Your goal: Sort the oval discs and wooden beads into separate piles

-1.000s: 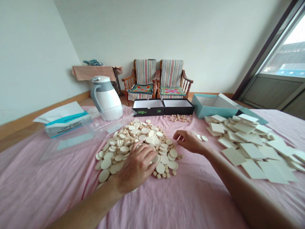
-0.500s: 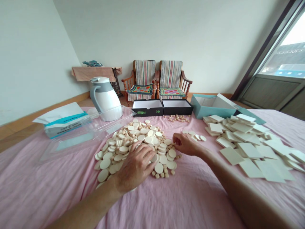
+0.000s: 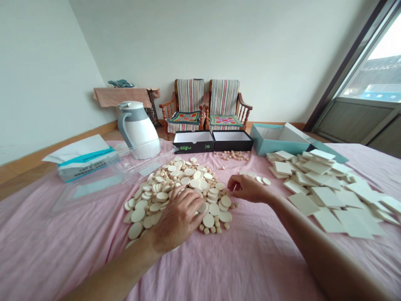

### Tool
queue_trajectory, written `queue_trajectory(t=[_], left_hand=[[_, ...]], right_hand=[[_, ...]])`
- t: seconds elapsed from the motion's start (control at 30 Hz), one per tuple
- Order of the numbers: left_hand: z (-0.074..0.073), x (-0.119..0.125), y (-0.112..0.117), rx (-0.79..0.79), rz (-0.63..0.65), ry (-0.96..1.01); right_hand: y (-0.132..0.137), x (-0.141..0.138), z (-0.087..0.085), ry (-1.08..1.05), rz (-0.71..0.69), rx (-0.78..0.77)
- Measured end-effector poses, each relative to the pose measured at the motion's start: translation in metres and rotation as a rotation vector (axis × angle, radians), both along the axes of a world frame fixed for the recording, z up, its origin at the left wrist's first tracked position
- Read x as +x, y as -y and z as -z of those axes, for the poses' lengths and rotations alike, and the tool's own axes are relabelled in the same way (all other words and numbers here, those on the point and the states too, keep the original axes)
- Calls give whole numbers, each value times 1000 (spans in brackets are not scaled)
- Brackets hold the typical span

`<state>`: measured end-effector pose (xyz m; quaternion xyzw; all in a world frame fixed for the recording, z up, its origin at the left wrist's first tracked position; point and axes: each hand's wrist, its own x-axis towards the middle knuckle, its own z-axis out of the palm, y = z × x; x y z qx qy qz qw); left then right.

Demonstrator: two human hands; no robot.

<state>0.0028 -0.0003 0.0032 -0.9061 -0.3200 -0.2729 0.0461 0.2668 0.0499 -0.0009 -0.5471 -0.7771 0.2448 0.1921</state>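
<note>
Apparently sorting is in hand: the left hand [image 3: 180, 217], fingers loosely bent, lies over heaped discs [image 3: 162, 197] and small blocks [image 3: 213, 229]; the right hand [image 3: 249, 189] curls beside their right edge (either grip, I cannot tell). Next likely needs a precise pinch.

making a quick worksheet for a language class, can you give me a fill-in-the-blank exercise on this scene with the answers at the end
The hand lying over the pile of discs is the person's ____ one. Beyond the pile, the number of open black boxes standing side by side is ____. The square tiles are heaped on the ____ side of the picture. The colour of the tablecloth is ____.

Missing words: left; two; right; pink.
</note>
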Motion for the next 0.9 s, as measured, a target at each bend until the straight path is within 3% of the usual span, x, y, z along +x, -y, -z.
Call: queue_trajectory(t=[0.1, 0.27, 0.37, 0.47, 0.53, 0.7, 0.83, 0.9], left_hand=[[-1, 0, 0, 0, -2, -4], [-1, 0, 0, -5, 1, -5], [0, -1, 0, -14, 0, -9], [0, 0, 0, -24, -4, -12], [-1, 0, 0, -24, -6, -11], [0, -1, 0, -30, -4, -20], [0, -2, 0, -15, -8, -14], [0, -2, 0, -8, -10, -7]], right_hand=[[5, -8, 0, 31, -34, -1], [3, -12, -1, 172, 28, 75], [-6, -4, 0, 185, 201, 148], [-19, 4, 7, -6, 462, 251], [-27, 6, 14, -137, 524, 288], [-40, -7, 33, -146, 215, 283], [-52, -24, 30, 43, 20, 287], [-61, -28, 26, 94, 21, 253]])
